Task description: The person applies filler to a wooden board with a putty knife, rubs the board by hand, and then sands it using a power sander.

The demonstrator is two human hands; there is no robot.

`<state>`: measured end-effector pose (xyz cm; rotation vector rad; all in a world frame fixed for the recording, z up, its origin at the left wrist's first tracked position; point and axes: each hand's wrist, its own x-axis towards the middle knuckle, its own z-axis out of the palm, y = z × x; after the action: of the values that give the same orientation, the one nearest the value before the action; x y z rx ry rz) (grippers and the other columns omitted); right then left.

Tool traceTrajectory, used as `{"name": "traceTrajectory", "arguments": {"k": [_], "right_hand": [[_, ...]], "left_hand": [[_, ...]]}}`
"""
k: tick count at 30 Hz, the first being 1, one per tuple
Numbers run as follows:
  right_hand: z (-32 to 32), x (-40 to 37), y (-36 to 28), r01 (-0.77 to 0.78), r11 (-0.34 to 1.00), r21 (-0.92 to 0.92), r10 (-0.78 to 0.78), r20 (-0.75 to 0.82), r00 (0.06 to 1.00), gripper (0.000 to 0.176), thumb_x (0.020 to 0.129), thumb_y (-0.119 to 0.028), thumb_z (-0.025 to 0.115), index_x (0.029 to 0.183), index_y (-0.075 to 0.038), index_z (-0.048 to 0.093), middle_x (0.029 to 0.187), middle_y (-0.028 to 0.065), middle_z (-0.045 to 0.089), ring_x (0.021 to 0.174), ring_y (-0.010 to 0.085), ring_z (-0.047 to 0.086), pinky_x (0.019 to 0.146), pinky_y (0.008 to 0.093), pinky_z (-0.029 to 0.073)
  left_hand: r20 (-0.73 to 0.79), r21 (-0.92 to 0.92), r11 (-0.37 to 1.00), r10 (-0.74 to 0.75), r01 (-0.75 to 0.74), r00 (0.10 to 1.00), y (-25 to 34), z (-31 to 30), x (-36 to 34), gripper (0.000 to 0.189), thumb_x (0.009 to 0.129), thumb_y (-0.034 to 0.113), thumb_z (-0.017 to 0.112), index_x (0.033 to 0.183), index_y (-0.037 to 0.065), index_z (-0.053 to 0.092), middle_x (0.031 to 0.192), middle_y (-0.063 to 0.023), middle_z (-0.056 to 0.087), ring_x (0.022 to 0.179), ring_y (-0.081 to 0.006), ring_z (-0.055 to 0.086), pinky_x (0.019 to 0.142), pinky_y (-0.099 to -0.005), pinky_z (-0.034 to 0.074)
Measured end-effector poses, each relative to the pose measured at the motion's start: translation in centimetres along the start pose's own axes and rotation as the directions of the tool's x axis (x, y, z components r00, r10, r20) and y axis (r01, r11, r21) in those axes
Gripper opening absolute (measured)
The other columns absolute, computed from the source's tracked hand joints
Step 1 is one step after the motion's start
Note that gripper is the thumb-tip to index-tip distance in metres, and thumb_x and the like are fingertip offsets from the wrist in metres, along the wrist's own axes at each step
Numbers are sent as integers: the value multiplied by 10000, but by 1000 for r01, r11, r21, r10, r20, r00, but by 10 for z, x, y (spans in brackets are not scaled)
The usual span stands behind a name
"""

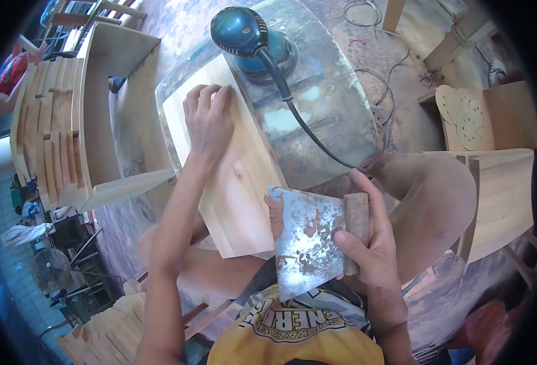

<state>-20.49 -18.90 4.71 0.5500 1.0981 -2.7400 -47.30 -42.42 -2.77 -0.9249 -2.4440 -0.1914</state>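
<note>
A pale wooden board [238, 188] lies slantwise on the worn work surface before me, its near end reaching over my lap. On its far part rests my left hand [210, 118], fingers curled down and closed. Anything under those fingers is hidden. My right hand [375, 243] grips a wide scraper [311, 234] by its wooden back, thumb on the metal blade. The blade is stained with patches of brownish residue, and it is held up beside the board's near end, over my lap.
A blue-green sander [241, 33] stands beyond the board, its black cord [311, 132] running toward my knee. Stacked wooden pieces [49, 128] and a wooden box frame [101, 115] are at left. Sanding discs [472, 128] lie at right. Another person's arm [7, 103] shows far left.
</note>
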Motion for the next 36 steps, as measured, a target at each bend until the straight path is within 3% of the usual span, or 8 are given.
{"name": "traceTrajectory", "arguments": {"k": [12,18,21,25,27,29,34,36], "right_hand": [[4,2,7,100,995,-20,-100,1,995,832,910,-5,701,1585,3,213,1284,140,580,1179,175,580,1007,311,465],[-1,5,11,22,999,-48,-25,-56,998,757,869,-28,739,1519,27,356,1232,127,633,1120,168,630,983,314,494],[-1,9,15,11,999,-41,-12,-41,999,677,859,-40,747,1457,44,441,1206,118,654,1086,156,645,961,309,508],[-1,11,15,9,997,-77,-13,-56,998,635,851,-36,736,1423,52,477,1215,130,654,1084,169,650,949,311,518],[1,11,19,-7,995,-95,2,-48,999,631,849,-40,734,1419,53,480,1213,133,655,1078,174,654,945,311,521],[1,13,20,31,995,-92,-39,-87,995,647,838,-45,736,1423,49,476,1217,142,654,1060,183,662,938,318,528],[-9,16,22,27,996,-84,-36,-112,993,518,856,-75,743,1303,74,529,1155,143,669,1006,178,685,900,320,552],[-6,15,21,9,993,-117,-20,-98,995,519,856,-76,745,1303,76,529,1153,144,672,1003,182,687,899,326,555]], "left_hand": [[-29,-80,994,-74,72,997,-2,1,-1,361,798,-45,628,1091,115,766,1066,-69,657,1112,-302,542,971,-421,442],[54,-76,991,-106,110,993,-2,-11,-3,366,800,-52,620,1084,128,765,998,-84,613,1095,-303,523,986,-429,429],[57,-96,993,-70,75,996,1,-29,-12,299,800,-43,632,1035,95,755,1004,-97,611,1084,-307,537,965,-426,444],[-19,-253,937,-253,240,967,4,-53,-45,107,810,-6,696,893,56,721,965,-108,640,1004,-321,599,865,-407,492],[2,-386,811,-477,441,879,0,-70,-76,109,805,5,738,904,46,718,883,-102,668,891,-298,645,825,-398,519],[-40,-418,774,-538,475,842,3,-87,-103,132,806,16,775,922,32,715,831,-91,696,782,-245,663,761,-359,531],[9,-610,333,-904,719,427,18,-113,-169,141,969,113,702,913,-16,700,827,-30,684,760,-99,600,719,-264,494],[63,-650,279,-907,707,417,12,-119,-181,181,995,137,677,910,-22,696,825,-24,675,766,-92,594,727,-259,495]]}}
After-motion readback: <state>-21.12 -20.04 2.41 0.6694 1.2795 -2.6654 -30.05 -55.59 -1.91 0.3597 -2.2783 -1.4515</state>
